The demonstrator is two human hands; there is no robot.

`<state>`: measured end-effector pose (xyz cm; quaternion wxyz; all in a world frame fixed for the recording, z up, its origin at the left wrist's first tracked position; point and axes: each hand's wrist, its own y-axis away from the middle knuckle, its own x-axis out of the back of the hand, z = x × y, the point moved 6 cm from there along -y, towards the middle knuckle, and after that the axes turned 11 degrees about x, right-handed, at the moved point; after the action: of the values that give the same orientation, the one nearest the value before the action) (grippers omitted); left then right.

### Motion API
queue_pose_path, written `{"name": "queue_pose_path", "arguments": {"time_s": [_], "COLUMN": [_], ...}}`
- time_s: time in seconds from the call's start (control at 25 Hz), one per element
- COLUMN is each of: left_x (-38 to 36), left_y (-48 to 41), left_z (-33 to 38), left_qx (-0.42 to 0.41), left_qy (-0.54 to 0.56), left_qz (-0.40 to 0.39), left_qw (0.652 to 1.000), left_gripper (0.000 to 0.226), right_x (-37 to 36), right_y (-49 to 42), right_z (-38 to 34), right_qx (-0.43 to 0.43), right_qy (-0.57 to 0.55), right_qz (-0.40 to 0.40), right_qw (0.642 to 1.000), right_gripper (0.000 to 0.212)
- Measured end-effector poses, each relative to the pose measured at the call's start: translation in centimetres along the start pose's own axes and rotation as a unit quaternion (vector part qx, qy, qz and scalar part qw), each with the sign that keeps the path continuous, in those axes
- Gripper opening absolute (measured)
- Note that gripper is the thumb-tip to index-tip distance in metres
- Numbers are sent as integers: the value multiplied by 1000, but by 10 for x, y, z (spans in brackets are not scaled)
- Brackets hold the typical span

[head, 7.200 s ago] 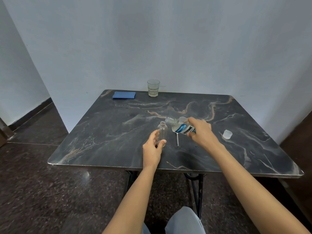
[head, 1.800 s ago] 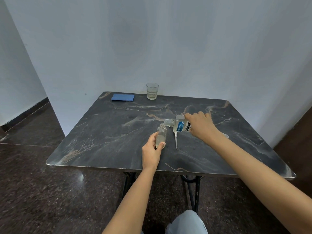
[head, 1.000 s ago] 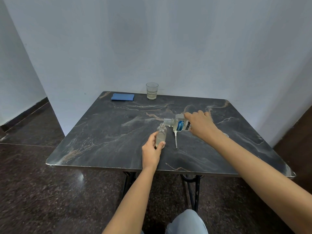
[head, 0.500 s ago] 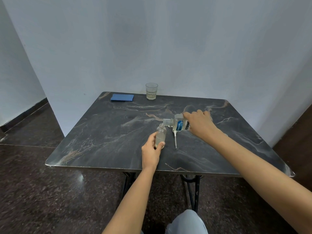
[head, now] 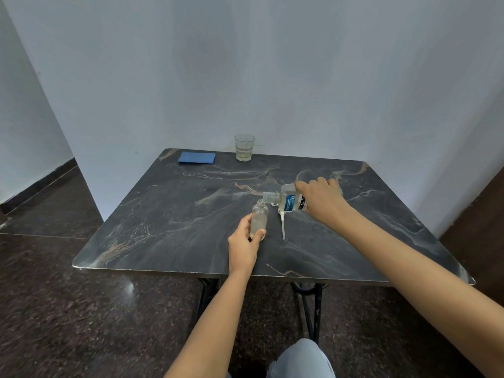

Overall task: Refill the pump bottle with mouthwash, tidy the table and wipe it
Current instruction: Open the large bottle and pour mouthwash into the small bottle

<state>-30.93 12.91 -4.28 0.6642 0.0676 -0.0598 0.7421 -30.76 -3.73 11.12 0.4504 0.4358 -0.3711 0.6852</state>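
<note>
A small clear pump bottle (head: 259,218) stands upright and uncapped on the dark marble table (head: 191,219), partly filled with pale liquid. My left hand (head: 244,244) grips its lower part. My right hand (head: 321,199) holds the mouthwash bottle (head: 289,201) tipped on its side, its open neck right over the small bottle's mouth. The white pump head with its dip tube (head: 283,225) lies on the table just right of the small bottle. The mouthwash cap is hidden behind my right arm.
A folded blue cloth (head: 197,157) lies at the table's far left corner. A drinking glass (head: 244,147) with a little liquid stands at the far edge against the white wall. My knee (head: 300,360) shows below the table's near edge.
Over the last seconds the mouthwash bottle has tipped closer to level and the liquid in the small bottle has risen. Both hands stay where they were.
</note>
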Motion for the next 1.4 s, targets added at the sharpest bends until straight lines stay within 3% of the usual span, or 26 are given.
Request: {"name": "queue_pose_path", "arguments": {"time_s": [1.4], "left_x": [3], "left_y": [5], "left_z": [6], "left_qx": [-5], "left_qy": [-2], "left_qz": [-2], "left_qw": [1000], "left_gripper": [39], "right_x": [7], "right_y": [3], "right_z": [-3], "right_qx": [-5], "right_qy": [-1], "right_qz": [-15], "right_qw": [1000], "right_gripper": [43]}}
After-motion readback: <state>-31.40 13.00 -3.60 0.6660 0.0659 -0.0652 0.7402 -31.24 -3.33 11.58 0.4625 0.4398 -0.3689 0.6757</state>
